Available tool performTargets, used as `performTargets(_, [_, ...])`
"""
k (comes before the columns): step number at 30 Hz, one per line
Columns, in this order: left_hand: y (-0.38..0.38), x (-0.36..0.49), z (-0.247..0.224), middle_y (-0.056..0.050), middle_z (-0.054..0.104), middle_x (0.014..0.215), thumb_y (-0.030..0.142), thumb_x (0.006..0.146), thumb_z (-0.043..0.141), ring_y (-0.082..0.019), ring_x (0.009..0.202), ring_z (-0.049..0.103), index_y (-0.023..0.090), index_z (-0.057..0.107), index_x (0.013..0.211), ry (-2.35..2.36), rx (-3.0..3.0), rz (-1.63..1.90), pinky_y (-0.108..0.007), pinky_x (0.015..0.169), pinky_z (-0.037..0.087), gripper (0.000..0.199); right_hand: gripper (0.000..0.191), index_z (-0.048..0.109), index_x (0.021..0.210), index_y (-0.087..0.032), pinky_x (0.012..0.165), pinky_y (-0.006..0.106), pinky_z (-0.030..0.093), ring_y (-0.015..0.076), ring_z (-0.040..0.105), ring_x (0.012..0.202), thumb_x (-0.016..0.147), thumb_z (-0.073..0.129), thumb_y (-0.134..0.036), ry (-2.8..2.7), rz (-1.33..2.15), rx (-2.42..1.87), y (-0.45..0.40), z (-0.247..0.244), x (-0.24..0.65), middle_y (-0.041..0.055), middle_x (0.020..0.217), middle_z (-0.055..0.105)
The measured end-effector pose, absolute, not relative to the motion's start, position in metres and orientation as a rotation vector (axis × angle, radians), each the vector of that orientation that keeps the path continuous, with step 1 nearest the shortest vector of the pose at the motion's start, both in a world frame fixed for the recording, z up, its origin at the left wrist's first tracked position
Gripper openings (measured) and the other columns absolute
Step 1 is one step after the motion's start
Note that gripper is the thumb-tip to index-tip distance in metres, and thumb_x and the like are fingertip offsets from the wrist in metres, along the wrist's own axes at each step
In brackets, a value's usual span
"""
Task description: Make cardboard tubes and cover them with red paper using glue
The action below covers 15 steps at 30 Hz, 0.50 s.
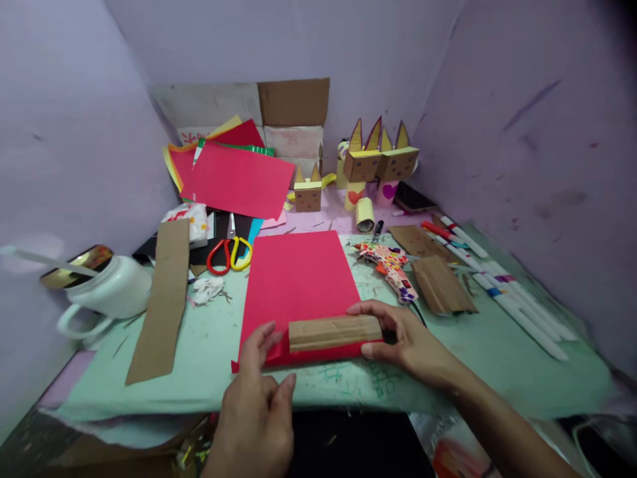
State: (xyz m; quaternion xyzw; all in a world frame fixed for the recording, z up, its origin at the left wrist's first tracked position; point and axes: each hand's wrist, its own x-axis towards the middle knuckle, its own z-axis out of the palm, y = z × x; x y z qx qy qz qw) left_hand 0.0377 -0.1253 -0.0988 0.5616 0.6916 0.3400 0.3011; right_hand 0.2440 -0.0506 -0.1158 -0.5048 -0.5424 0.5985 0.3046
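Observation:
A red sheet of paper (pixel 298 275) lies on the table before me, its near edge curling up. Across its near part rests a folded piece of corrugated cardboard (pixel 331 333), long and box-like. My right hand (pixel 398 335) grips the right end of this piece, fingers behind and thumb in front. At the left end, my left hand (pixel 261 398) hovers by the paper's near left corner with its fingers apart and nothing in them. Whether a left fingertip touches the paper is unclear.
On the left are a cardboard strip (pixel 162 302), a white mug (pixel 117 289) and scissors (pixel 229 255). To the right lie a floral hot glue gun (pixel 388 265), a cardboard scrap (pixel 442 285) and several markers (pixel 520 315). Behind stand cardboard animal figures (pixel 363 166) and coloured paper (pixel 239 176).

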Motion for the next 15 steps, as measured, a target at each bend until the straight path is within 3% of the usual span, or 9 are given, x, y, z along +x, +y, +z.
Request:
performTargets(3, [-0.112, 0.043, -0.103, -0.008, 0.06, 0.11, 0.021, 0.081, 0.047, -0.004, 0.035, 0.044, 0.024, 0.027, 0.132, 1.73, 1.2, 0.896, -0.022, 0.037, 0.035, 0.055, 0.043, 0.057, 0.097, -0.019, 0.06, 0.026, 0.042, 0.0167, 0.053, 0.071, 0.055, 0.066, -0.022, -1.462, 1.552, -1.303, -0.051, -0.118, 0.244, -0.0006, 0.078, 0.058])
performTargets(9, [-0.099, 0.041, -0.118, 0.001, 0.059, 0.082, 0.015, 0.077, 0.052, -0.007, 0.042, 0.05, 0.026, 0.024, 0.137, 1.643, 1.247, 0.888, -0.02, 0.043, 0.041, 0.067, 0.042, 0.056, 0.099, -0.02, 0.066, 0.029, 0.045, 0.0187, 0.059, 0.075, 0.059, 0.068, -0.023, -1.465, 1.497, -1.263, -0.056, -0.124, 0.245, 0.001, 0.082, 0.063])
performTargets(15, [-0.1, 0.038, -0.129, 0.003, 0.054, 0.08, 0.016, 0.078, 0.052, -0.007, 0.044, 0.05, 0.024, 0.022, 0.138, 1.602, 1.247, 0.919, -0.02, 0.043, 0.041, 0.067, 0.051, 0.047, 0.115, -0.019, 0.077, 0.034, 0.047, 0.0205, 0.063, 0.087, 0.067, 0.065, -0.019, -1.491, 1.455, -1.207, -0.064, -0.127, 0.247, 0.0022, 0.087, 0.065])
